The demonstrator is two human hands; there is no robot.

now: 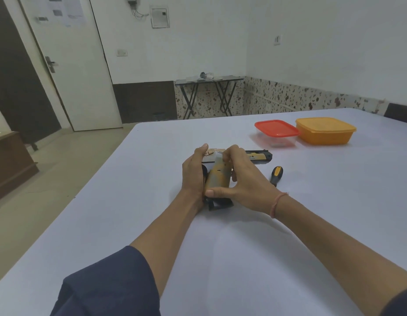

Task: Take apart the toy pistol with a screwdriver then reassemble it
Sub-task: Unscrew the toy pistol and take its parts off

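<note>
The toy pistol [217,179] sits mid-table, clasped from both sides: the left hand [193,174] cups its flank, and the right hand [243,185] grips it, thumb low and fingers curled over the top. A loose black-and-yellow piece [259,157] lies at one o'clock and the screwdriver [276,175] at three. I reckon an uneven squeeze could skew the shells or spring small parts across the table [152,224].

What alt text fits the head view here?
The left hand and right hand hold a tan-and-black toy pistol against a pale table. A yellow-and-black screwdriver lies untouched to the right; a red-lidded box and an orange box sit farther back.
</note>
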